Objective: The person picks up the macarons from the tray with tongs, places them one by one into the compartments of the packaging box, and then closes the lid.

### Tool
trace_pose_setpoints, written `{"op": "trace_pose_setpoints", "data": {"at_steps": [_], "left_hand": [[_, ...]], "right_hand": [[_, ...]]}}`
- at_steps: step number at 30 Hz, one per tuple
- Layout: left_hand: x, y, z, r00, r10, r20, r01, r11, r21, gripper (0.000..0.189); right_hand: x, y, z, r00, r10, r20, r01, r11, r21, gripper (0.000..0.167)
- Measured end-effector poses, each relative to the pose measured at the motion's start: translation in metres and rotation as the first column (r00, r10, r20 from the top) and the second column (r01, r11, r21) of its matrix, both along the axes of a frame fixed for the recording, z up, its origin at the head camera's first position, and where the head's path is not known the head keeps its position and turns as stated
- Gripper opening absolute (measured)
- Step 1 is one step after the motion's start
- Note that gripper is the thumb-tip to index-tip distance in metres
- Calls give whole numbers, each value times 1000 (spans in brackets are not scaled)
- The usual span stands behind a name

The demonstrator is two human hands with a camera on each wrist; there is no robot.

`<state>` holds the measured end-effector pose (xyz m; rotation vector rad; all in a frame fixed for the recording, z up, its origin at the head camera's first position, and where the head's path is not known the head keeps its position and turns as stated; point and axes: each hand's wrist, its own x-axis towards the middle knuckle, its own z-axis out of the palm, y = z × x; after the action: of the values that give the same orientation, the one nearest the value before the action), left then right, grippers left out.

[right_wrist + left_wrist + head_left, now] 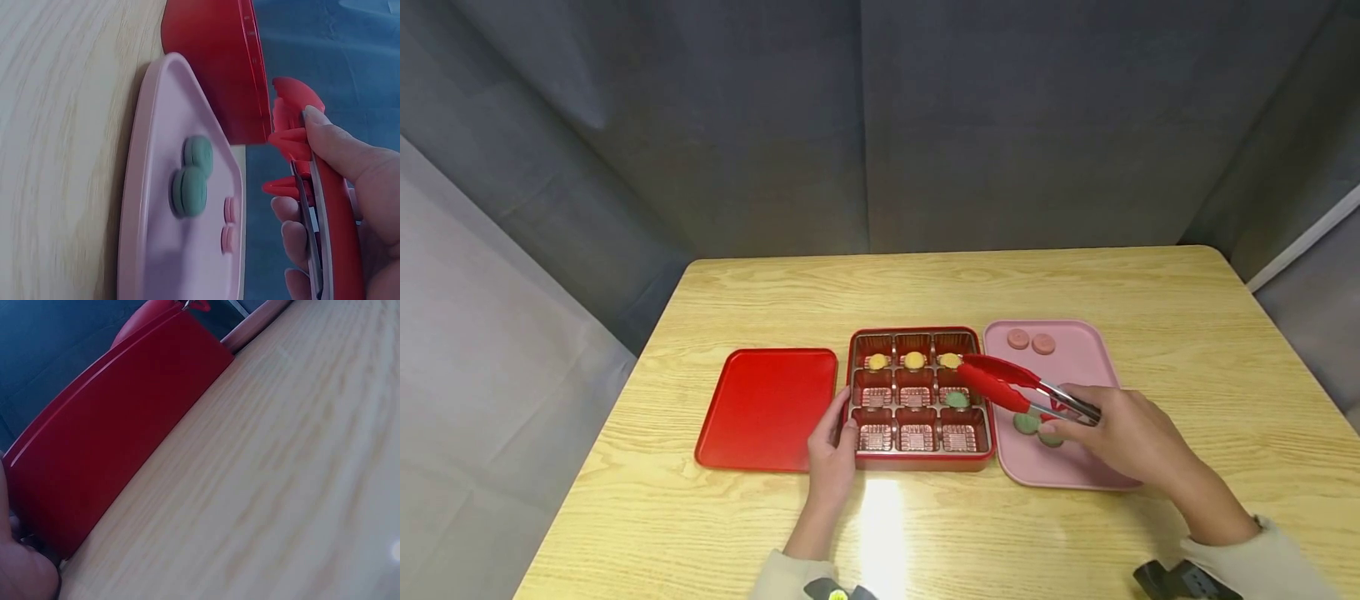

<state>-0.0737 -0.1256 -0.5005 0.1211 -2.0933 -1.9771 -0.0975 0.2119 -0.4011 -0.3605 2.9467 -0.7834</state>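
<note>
My left hand point(832, 467) grips the near left corner of a red box point(922, 463), thumb at the rim and fingers along its side. Inside, a divided tray holds yellow macarons point(914, 360) in its three back compartments. A green macaron point(957, 400) lies in the right compartment of the middle row. My right hand point(1131, 433) holds red-tipped tongs point(992, 388). Their tips hang over the box's right side, slightly apart, overlapping the right yellow macaron's edge in the head view. In the right wrist view, nothing shows between them.
Right of the box lies a pink tray point(1045, 471) with two green macarons point(189, 191) near its front and two pink macarons point(1043, 343) at the back. A flat red lid point(767, 408) lies left of the box. Grey curtains point(865, 125) hang behind the table.
</note>
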Motion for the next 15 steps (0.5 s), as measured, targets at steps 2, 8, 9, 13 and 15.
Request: {"op": "trace_pose_setpoints", "data": {"at_steps": [2, 8, 9, 13, 15], "left_hand": [[0, 0, 0, 1000, 0, 5, 0, 1000, 1, 48], [0, -1, 0, 1000, 7, 11, -7, 1000, -8, 48], [0, -1, -1, 1000, 8, 10, -8, 1000, -7, 48], [-1, -1, -1, 1000, 8, 3, -8, 1000, -5, 48], [-1, -1, -1, 1000, 9, 6, -9, 1000, -2, 48]], "right_hand": [[2, 5, 1, 1000, -17, 1, 17, 1000, 8, 60], [10, 21, 0, 999, -48, 6, 48, 999, 23, 66], [11, 23, -1, 999, -51, 7, 51, 998, 25, 65], [17, 32, -3, 997, -76, 18, 75, 996, 46, 67], [20, 37, -5, 995, -90, 35, 88, 995, 56, 71]]}}
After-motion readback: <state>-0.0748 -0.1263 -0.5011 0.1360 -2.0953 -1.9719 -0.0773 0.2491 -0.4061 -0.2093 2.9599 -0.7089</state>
